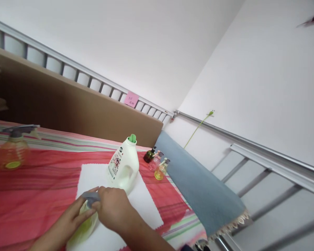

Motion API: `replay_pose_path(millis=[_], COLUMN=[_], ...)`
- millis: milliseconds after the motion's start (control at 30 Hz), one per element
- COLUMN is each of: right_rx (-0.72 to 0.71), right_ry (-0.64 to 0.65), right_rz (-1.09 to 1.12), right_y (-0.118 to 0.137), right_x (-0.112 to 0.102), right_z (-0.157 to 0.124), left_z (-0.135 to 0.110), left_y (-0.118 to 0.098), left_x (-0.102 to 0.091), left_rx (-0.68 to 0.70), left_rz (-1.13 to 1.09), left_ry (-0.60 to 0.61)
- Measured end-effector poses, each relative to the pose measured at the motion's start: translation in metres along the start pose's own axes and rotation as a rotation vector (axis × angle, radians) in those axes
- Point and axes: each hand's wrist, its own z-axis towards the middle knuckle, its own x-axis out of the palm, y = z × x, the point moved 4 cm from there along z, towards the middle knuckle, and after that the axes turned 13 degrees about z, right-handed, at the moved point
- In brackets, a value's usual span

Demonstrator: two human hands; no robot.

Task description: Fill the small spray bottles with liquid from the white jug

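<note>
My left hand wraps around the body of a small clear spray bottle holding yellow-green liquid. My right hand is closed on the bottle's grey spray head. The bottle sits over a white cloth spread on the red striped table cover. A white detergent jug with a green spout stands upright on the cloth just beyond my hands.
An orange-tinted spray bottle stands at the far left. Three small bottles cluster right of the jug. A blue cloth hangs over the table's right edge. A brown board and metal rails back the table.
</note>
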Motion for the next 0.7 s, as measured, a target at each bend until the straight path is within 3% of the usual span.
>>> replay_pose_path(millis=[100,267,467,600,700], right_rx=[0.025,0.02,0.026,0.068,0.057], right_ry=[0.01,-0.013,0.003,0.011,0.038], right_rz=[0.008,0.017,0.006,0.015,0.029], right_y=[-0.001,-0.001,-0.003,-0.007,-0.009], right_x=[0.001,0.001,0.001,0.001,0.002], right_z=[0.0,0.0,0.0,0.0,0.001], left_z=[0.0,0.001,0.0,-0.003,-0.005], left_y=[0.001,0.001,-0.003,-0.013,-0.015], left_x=[0.002,0.002,0.0,-0.008,-0.001], left_rx=[-0.014,-0.029,0.004,-0.04,0.012], left_rz=[0.01,0.074,0.017,0.047,-0.078], left_ry=[0.026,-0.05,0.087,-0.036,0.076])
